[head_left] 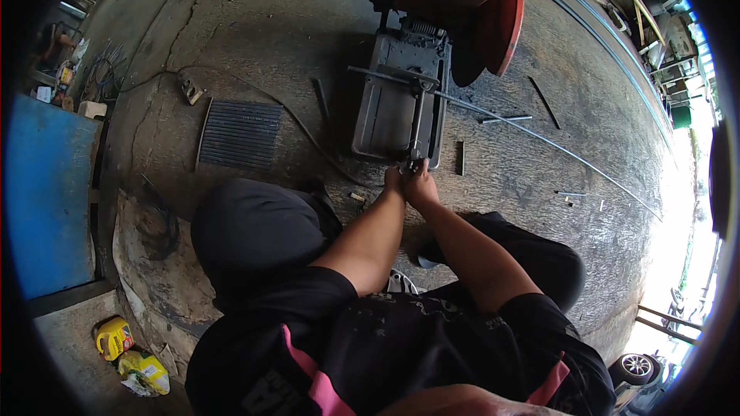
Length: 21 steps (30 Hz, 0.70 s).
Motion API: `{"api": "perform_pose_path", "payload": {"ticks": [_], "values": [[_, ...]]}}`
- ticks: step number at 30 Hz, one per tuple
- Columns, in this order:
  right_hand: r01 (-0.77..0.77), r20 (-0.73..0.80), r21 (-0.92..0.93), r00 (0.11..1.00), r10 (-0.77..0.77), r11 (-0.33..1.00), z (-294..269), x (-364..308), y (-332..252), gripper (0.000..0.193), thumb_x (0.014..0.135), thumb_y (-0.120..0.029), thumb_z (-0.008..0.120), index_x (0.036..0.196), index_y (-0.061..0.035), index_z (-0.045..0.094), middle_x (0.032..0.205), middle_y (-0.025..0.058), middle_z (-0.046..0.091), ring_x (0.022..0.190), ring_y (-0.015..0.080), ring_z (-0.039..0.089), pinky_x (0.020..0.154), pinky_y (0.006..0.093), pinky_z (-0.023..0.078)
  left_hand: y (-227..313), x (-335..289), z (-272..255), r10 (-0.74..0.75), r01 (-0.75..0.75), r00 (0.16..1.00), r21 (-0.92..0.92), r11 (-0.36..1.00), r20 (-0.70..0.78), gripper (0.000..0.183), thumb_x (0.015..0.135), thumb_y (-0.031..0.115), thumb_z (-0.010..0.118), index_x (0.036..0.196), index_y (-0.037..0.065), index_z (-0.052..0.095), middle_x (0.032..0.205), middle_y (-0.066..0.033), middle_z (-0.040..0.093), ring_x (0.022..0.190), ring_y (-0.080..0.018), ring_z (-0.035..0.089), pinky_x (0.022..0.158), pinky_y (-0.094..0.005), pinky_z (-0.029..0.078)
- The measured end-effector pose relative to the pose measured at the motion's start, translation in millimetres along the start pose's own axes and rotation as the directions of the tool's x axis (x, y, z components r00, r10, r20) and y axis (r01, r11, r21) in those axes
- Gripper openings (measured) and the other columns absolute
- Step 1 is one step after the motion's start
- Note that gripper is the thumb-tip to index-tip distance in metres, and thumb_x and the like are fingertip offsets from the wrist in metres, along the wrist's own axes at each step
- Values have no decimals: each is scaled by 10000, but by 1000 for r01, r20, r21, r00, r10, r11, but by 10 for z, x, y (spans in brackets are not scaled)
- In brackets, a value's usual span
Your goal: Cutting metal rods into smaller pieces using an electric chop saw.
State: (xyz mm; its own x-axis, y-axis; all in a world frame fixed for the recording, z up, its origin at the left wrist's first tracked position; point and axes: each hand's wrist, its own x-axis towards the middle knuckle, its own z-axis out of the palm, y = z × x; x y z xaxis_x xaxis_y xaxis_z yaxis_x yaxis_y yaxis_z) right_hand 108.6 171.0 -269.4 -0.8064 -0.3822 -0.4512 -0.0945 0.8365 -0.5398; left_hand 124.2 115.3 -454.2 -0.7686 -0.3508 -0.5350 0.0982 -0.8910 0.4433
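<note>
Concrete workshop floor [308,23], outdoors. Our left hand [394,181] and right hand [420,182] meet, both closed on the vise handle [417,127] at the near edge of the chop saw [432,46]. Long axis runs away from us. Thin steel rod [539,139] crosses the saw base, trailing rightward.

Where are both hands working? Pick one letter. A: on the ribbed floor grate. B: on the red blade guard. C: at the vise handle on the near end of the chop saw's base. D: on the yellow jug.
C: the left hand and right hand meet at the vise handle on the near end of the chop saw, far from the blade guard.
</note>
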Motion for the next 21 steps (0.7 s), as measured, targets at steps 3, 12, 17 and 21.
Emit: {"api": "perform_pose_path", "payload": {"ticks": [3,12,17,21], "values": [[-161,39,-71,986,164,984,-38,18,-75,809,821,-520,501,1340,50,256,1048,328,569,1020,449,548,883,473,435,190,-181,86,-138,132,990,-192,973,-20,357,879,240,446,1078,-30,570,1023,-174,620,942,-274,608,864,-402,477],[186,308,-254,946,-103,949,-48,212,123,564,843,-520,478,1120,-43,597,1111,265,580,1079,395,538,878,462,421,255,-345,205,-332,247,919,-346,905,-211,510,898,477,398,1101,28,528,953,-115,605,872,-243,590,781,-402,499],[227,304,-108,935,-185,968,59,309,292,572,860,-518,467,1131,-29,587,1097,265,588,1059,389,552,871,448,423,296,-382,319,-366,289,880,-270,918,-302,550,879,544,377,1119,73,529,994,-96,595,900,-237,574,789,-423,489],[205,240,-107,955,-175,973,62,396,394,493,886,-447,462,1067,-13,609,989,231,633,977,361,597,813,424,441,357,-335,343,-376,303,867,-254,919,-326,583,865,598,360,1133,108,530,1026,-80,587,921,-232,561,796,-439,481]]}}
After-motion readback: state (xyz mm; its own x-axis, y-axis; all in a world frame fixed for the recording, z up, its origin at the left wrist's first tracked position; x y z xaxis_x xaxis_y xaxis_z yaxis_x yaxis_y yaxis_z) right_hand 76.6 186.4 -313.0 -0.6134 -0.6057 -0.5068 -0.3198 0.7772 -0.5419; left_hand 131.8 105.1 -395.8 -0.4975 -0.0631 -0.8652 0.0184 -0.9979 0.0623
